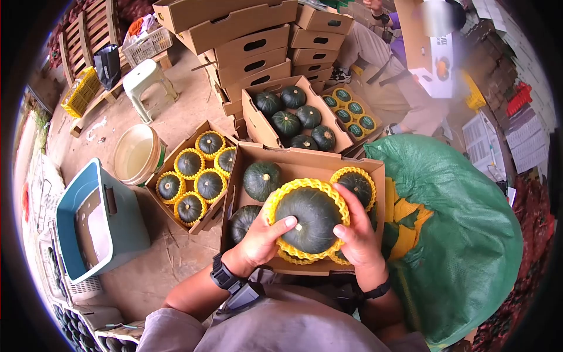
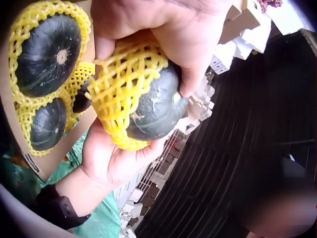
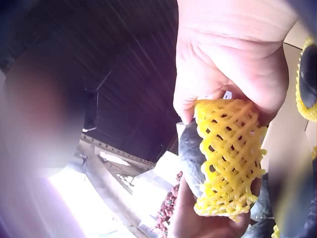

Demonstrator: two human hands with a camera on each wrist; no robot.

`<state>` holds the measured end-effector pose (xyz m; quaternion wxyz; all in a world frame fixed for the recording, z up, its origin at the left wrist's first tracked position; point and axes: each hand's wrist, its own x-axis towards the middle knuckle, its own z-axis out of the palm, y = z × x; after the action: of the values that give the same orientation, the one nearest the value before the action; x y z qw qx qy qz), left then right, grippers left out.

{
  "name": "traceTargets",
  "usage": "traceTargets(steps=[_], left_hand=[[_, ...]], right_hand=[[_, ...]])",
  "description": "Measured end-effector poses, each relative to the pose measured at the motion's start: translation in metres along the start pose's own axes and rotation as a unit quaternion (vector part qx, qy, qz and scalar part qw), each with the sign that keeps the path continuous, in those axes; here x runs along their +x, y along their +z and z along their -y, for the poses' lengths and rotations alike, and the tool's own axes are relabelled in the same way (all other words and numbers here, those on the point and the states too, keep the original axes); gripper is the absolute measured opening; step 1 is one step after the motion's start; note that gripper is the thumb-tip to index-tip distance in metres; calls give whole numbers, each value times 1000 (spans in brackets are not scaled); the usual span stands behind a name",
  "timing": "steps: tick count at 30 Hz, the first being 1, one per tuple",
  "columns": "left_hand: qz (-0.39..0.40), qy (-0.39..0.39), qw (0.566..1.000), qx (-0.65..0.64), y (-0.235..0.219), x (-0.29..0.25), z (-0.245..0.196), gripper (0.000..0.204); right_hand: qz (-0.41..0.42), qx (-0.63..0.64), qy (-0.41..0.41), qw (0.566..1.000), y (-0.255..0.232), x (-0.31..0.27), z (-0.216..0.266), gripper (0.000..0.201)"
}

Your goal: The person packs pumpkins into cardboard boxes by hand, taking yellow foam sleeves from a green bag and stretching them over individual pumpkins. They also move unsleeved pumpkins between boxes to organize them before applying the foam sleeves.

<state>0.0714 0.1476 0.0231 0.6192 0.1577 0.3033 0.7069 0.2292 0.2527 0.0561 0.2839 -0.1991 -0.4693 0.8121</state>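
A dark green kabocha squash (image 1: pixel 311 220) in a yellow foam net (image 2: pixel 126 84) is held up over a cardboard box (image 1: pixel 379 193). My left hand (image 1: pixel 258 239) grips its left side, thumb on the dark skin. From the right, my right hand (image 1: pixel 360 240) holds it with fingers over the net and thumb near the front. The net covers the sides in both wrist views and leaves the stem face bare. Inside the box, a bare squash (image 1: pixel 262 180) lies at the back left, and a netted squash (image 1: pixel 355 183) sits at the back right.
A box of netted squashes (image 1: pixel 189 163) is at left, and one of bare squashes (image 1: pixel 285 124) lies ahead. Stacked cartons (image 1: pixel 249 47) rise behind. A green sack (image 1: pixel 457 234) bulges at right; a blue tub (image 1: pixel 126 217) and bucket (image 1: pixel 136 154) stand left. Another person's leg (image 1: pixel 419 111) shows ahead.
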Motion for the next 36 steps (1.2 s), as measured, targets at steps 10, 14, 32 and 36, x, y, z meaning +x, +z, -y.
traceTargets(steps=[10, 14, 32, 36], left_hand=[[75, 72, 994, 15, -13, -3, 2, 100], [83, -65, 991, -87, -19, -16, 3, 100], [-43, 72, 413, 907, -42, 53, -60, 77], [-86, 154, 436, 882, -49, 52, -53, 72]], right_hand=[[-43, 21, -81, 996, 19, 1, -23, 79], [56, -481, -133, 865, -6, 10, -11, 95], [115, -827, 21, 551, 0, 94, -34, 84], [147, -785, 49, 600, -7, 96, -26, 83]])
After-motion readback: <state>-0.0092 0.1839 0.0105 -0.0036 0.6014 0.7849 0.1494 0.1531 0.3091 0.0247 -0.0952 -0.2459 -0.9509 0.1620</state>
